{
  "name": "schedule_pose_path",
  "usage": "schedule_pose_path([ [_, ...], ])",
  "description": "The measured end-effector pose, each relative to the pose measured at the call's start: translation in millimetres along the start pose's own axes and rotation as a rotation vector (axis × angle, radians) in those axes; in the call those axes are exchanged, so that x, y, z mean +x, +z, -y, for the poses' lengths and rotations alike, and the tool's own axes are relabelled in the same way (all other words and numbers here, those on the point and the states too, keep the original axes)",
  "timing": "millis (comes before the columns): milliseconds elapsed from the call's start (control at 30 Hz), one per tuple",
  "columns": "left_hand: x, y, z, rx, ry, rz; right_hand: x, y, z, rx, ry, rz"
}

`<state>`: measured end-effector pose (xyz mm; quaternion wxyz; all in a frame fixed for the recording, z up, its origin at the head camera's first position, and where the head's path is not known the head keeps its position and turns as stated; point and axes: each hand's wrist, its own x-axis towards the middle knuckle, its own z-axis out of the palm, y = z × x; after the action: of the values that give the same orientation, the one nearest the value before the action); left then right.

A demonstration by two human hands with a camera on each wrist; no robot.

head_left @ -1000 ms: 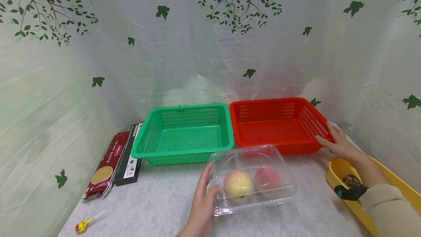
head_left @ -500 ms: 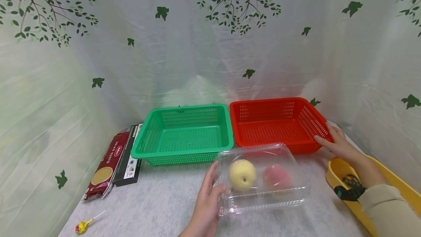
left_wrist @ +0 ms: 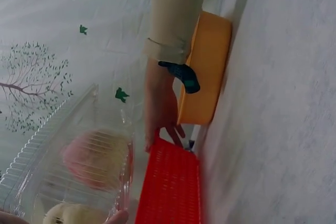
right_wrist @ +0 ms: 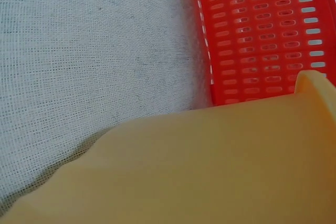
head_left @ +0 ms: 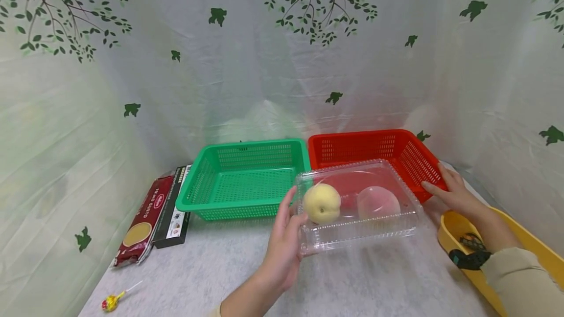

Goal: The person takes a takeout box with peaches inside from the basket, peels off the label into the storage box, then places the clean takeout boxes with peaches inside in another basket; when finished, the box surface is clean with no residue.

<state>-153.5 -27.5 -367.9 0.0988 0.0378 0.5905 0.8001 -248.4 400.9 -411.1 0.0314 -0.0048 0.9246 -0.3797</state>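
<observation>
My left hand [head_left: 286, 241] grips the left side of a clear plastic clamshell box [head_left: 352, 231], thumb at its near edge. The box is raised and tilted, covering the front of the red basket in the head view. Inside lie two peach-like fruits, a pale yellow one [head_left: 322, 203] on the left and a pink one [head_left: 378, 203] on the right. My right hand [head_left: 456, 194] touches the near right corner of the red basket [head_left: 416, 153] with extended, spread fingers. The left wrist view shows that hand at the corner of the basket [left_wrist: 173, 184]; the right wrist view hides it.
A green basket [head_left: 187, 204] stands left of the red one. Farther left lie a red packet [head_left: 147, 216] and a black box [head_left: 174, 214]. A lollipop [head_left: 112, 302] is near the front left. At the right, a yellow container [head_left: 449, 231] sits under my right forearm.
My left hand has carried the clear box forward and slightly right, so it now overlaps the red basket in view. The box's tilt has changed. My right hand stays at the basket corner.
</observation>
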Motion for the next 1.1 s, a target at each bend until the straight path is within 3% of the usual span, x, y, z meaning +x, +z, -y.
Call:
schedule_pose_path([
  [200, 24.3, 5.3, -12.4, 0.045, 0.038, -0.017, -1, 1, 2, -0.011, 0.005, 0.004],
  [367, 49.2, 10.2, -19.6, 0.019, 0.036, -0.049, -3, 1, 4, -0.012, 0.022, 0.005],
  [467, 64.4, 15.3, -21.7, 0.028, 0.072, -0.073, -4, 1, 4, -0.019, 0.036, 0.002],
  [667, 91.6, 26.7, -21.0, 0.08, 0.128, -0.155, -4, 1, 5, -0.034, 0.043, -0.001],
  [867, 113.1, 38.6, -16.8, 0.11, 0.101, -0.223, -3, 2, 4, -0.036, 0.044, 0.001],
  [1100, 136.2, 53.7, -11.7, 0.207, 0.108, -0.251, -4, 2, 2, -0.046, 0.037, -0.011],
])
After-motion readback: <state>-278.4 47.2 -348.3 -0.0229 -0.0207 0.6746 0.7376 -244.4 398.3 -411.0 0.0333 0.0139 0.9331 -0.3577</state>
